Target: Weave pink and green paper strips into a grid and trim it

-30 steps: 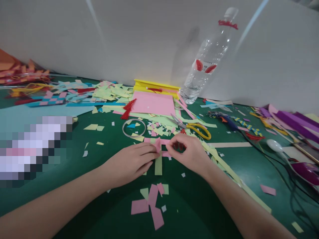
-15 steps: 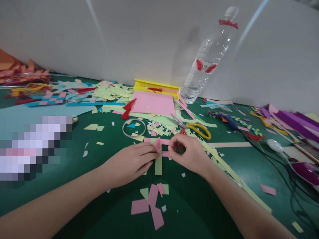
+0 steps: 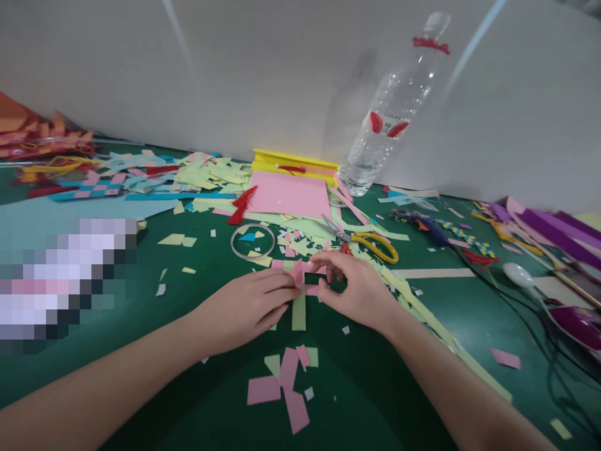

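In the head view, the left hand (image 3: pixel 248 307) reaches in over the green tabletop (image 3: pixel 141 351), its fingers lying side by side and their tips against a pink flap (image 3: pixel 298 273) of paper that stands up a little. I cannot tell whether the thumb and fingers pinch the flap or only press on it. The flap sits where pink and pale green strips cross, at the middle of the tabletop between the two hands. A pale green strip (image 3: pixel 299 314) runs from there toward the person, and the end of a pink strip (image 3: pixel 311 290) points right.

The right hand (image 3: pixel 359 288) is just beside it, thumb and forefinger curved and parted, with a dark gap between their tips. The forefinger is over the far pink strip and the thumb is by the end of the nearer one; whether either touches paper is unclear.

Nearer the person lie loose pink cuttings (image 3: pixel 263 389) with a few pale green ones. Beyond the hands are a clear ring (image 3: pixel 231 242), open scissors (image 3: pixel 375 245) with yellow handles, and a pink sheet (image 3: pixel 288 194) with a red tassel (image 3: pixel 243 205) at its left edge. A clear bottle (image 3: pixel 387 119) stands behind, near a yellow tray (image 3: pixel 295 161).
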A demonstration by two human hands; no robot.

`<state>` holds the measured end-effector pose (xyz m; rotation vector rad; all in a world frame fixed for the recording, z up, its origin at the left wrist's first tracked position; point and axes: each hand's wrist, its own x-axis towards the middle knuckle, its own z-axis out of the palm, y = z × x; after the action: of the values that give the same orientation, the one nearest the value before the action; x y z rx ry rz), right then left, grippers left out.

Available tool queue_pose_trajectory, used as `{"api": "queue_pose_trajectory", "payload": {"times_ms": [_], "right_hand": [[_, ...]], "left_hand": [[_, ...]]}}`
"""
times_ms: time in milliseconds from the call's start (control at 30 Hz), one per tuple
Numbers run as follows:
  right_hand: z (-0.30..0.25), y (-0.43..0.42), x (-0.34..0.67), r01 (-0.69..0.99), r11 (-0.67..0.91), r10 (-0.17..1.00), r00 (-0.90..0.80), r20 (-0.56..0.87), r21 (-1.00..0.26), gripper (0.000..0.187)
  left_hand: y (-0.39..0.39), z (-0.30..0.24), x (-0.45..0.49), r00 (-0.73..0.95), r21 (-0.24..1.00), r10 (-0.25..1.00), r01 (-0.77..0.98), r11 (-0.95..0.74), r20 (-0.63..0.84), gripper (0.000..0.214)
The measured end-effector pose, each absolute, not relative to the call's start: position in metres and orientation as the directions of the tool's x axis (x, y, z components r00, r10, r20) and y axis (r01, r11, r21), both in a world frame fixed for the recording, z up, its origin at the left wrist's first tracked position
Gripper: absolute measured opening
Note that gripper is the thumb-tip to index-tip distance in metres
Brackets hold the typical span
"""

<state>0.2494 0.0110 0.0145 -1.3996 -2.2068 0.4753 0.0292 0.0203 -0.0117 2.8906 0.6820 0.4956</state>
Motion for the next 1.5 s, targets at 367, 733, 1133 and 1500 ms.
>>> {"api": "queue_pose_trajectory", "payload": {"times_ms": [367,733,1133,1500], "right_hand": [[0.0133,0.0108,0.2497,0.729,0.497,0.868,-0.403,0.291,-0.471,0.006],[0.0121,0.0125,0.2514,0.676,0.573,0.819,-0.461,0.341,-0.464,0.02],[0.0112,0.0172,0.2552,0.721,0.664,0.744,-0.611,0.27,-0.196,0.02],[0.0083,0.0161,0.2571,0.728,0.674,0.718,-0.602,0.35,-0.131,0.022]], "left_hand": [[0.0199,-0.0121,0.029,0.845,0.217,0.463,0.415,-0.883,0.266,0.032],[0.0203,-0.0116,0.0295,0.84,0.233,0.469,0.415,-0.88,0.274,0.031],[0.0191,-0.0102,0.0291,0.847,0.225,0.473,0.425,-0.877,0.244,0.032],[0.0201,-0.0092,0.0296,0.853,0.221,0.462,0.415,-0.883,0.243,0.032]]}}
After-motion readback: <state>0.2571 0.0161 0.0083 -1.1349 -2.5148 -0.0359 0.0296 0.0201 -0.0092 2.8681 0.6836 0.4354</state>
